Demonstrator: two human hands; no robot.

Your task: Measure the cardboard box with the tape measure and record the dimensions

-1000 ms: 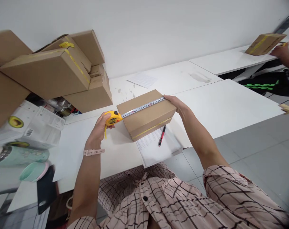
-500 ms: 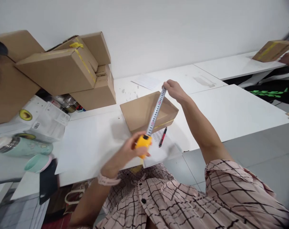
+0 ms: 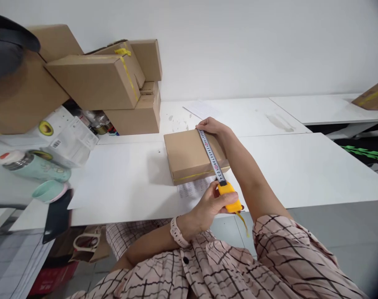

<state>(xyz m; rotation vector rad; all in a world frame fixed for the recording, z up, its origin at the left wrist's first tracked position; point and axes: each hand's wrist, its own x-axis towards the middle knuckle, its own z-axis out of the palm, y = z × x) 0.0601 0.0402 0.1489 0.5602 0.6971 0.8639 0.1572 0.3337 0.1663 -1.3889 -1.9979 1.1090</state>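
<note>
A flat cardboard box [image 3: 187, 153] with yellow tape lies on the white table [image 3: 120, 182] in front of me. My left hand [image 3: 209, 203] grips the yellow tape measure case [image 3: 229, 197] at the near edge of the box. Its white blade [image 3: 210, 154] runs across the box top from near to far. My right hand [image 3: 211, 126] pinches the blade's end down on the far edge of the box. A printed sheet [image 3: 195, 187] pokes out from under the box.
Stacked cardboard boxes [image 3: 95, 81] stand at the back left. Left of me lie a white carton [image 3: 64, 139], a teal flask [image 3: 33, 165], a teal cup [image 3: 48, 191] and a black phone [image 3: 56, 216]. A paper [image 3: 201, 109] lies behind the box. Another box [image 3: 371, 95] sits far right.
The tape lay along the box's long side; my left hand swung the case round to the near edge, and the blade now spans the short side. My view has shifted right.
</note>
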